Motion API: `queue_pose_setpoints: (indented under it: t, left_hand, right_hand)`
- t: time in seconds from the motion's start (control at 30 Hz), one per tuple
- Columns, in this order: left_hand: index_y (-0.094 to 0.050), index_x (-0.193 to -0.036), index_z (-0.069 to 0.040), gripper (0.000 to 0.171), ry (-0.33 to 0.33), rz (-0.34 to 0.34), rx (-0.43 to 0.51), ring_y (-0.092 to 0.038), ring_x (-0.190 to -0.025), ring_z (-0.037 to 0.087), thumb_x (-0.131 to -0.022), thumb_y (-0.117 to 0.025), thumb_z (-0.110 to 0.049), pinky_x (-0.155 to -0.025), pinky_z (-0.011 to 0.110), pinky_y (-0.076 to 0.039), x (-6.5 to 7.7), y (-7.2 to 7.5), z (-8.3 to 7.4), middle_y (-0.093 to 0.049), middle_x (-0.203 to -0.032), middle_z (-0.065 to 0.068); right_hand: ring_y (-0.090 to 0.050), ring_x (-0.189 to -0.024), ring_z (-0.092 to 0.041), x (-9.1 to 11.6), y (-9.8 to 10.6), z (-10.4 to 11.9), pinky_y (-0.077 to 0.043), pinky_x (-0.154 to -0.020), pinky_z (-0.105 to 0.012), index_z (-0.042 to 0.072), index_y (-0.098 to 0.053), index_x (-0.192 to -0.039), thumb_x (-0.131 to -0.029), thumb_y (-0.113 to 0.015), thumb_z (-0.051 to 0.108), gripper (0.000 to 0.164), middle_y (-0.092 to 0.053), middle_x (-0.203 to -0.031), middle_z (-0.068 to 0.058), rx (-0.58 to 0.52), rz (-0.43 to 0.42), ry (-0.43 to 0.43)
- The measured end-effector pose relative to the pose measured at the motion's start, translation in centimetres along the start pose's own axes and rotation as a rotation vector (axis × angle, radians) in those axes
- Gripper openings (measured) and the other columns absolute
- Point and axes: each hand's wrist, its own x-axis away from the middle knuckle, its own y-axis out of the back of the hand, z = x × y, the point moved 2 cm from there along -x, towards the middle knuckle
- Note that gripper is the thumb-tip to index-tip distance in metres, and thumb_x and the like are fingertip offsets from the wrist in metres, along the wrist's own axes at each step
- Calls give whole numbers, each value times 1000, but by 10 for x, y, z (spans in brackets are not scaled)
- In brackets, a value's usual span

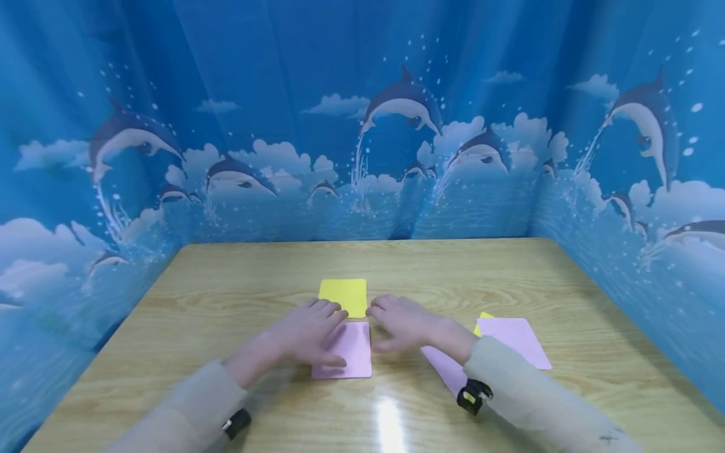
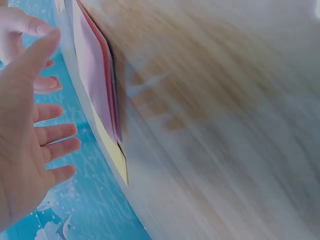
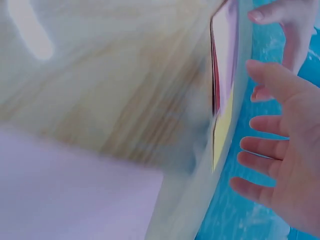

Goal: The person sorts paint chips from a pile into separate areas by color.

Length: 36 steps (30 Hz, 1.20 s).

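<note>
A pink paper square [image 1: 355, 352] lies mid-table; both wrist views show reddish layers beneath it, like a thin stack. Just beyond it is a yellow paper square [image 1: 344, 294]. My left hand [image 1: 310, 330], palm down with fingers extended, hovers over the pink square's left side and overlaps the yellow one's near corner in the head view. On the other side, my right hand [image 1: 404, 322] is held above the table by the squares' right edges, fingers loosely bent. Both hands hold nothing, and the wrist views show gaps between the palms and the paper.
Under my right forearm and beside it lie more sheets: a pink one [image 1: 512, 340], another pink one [image 1: 444, 368] partly hidden by the sleeve, and a yellow corner [image 1: 485, 315]. A blue dolphin-print curtain [image 1: 317, 126] encloses the wooden table [image 1: 238, 270] at the back and sides.
</note>
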Motion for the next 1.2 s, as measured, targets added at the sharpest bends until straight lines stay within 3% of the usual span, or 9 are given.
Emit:
queue_pose_setpoints:
  t: [0.2,0.43,0.93,1.2]
  left_hand:
    - [-44,-134,-6,87,-13,5,-14,-43,-122,26,-76,-53,-71,-102,46,-32,-16,3,-8,-48,-132,9]
    - [-43,-135,-6,86,-23,-20,-19,-43,-122,26,-78,-52,-69,-102,47,-32,-37,8,-18,-49,-131,8]
    - [-45,-133,-8,84,-86,-39,-82,-46,-119,23,-79,-49,-71,-99,42,-36,-81,13,-55,-51,-129,7]
    - [-46,-133,-10,83,-45,-51,-101,-48,-114,21,-78,-47,-73,-97,40,-36,-107,16,-74,-53,-124,3]
  right_hand:
    - [-45,-118,-29,22,6,-19,-40,-96,-45,1,-49,-128,-80,-68,41,65,-49,-127,-16,-25,-37,-71]
    - [-47,-114,-33,46,9,-40,-41,-92,-49,-2,-49,-126,-78,-73,34,65,-50,-123,-18,-50,-93,-92]
    - [-46,-114,-37,93,1,-76,-40,-93,-51,-3,-49,-127,-74,-75,28,67,-48,-125,-21,-87,-127,-223]
    - [-49,-111,-37,126,0,-93,-42,-90,-53,-4,-51,-123,-68,-78,34,72,-52,-121,-20,-21,-175,-240]
